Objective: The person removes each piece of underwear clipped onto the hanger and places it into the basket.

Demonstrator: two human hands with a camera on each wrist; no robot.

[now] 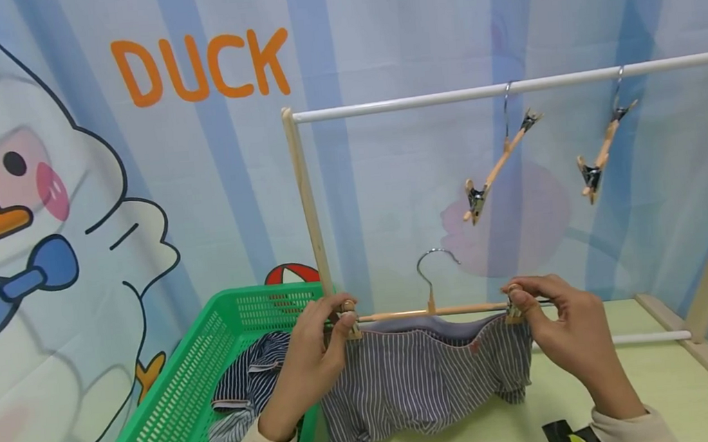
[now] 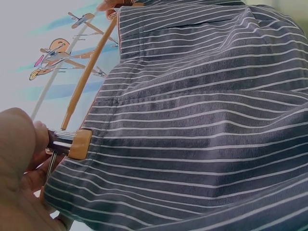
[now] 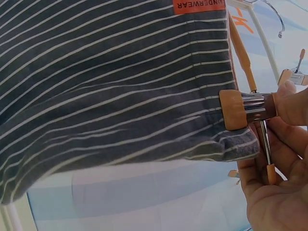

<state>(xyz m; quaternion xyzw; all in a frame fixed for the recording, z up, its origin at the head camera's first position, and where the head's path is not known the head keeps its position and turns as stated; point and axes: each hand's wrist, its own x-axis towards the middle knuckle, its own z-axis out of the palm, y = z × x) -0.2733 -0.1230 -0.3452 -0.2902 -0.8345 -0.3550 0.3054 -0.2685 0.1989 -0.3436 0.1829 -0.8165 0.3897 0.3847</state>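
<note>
Grey-and-white striped underwear [image 1: 416, 379] hangs from a wooden clip hanger [image 1: 393, 316] with a metal hook, low over the table in the head view. My left hand [image 1: 311, 356] pinches the hanger's left clip [image 2: 80, 144], whose wooden jaw lies over the waistband. At the other end, my right hand [image 1: 571, 329] pinches the right clip [image 3: 234, 109] between thumb and fingers, with the waistband edge under that clip too. An orange label [image 3: 198, 6] reading "UNDERWEAR" shows on the fabric in the right wrist view. The palms' far sides are hidden.
To the left stands a green basket [image 1: 136, 432] with striped clothes [image 1: 259, 367] inside. A rack with a white rail [image 1: 394, 102] rises behind the hands. Two clip hangers, one nearer [image 1: 499, 164] and one farther right [image 1: 606, 139], hang from it. A duck-print curtain forms the backdrop.
</note>
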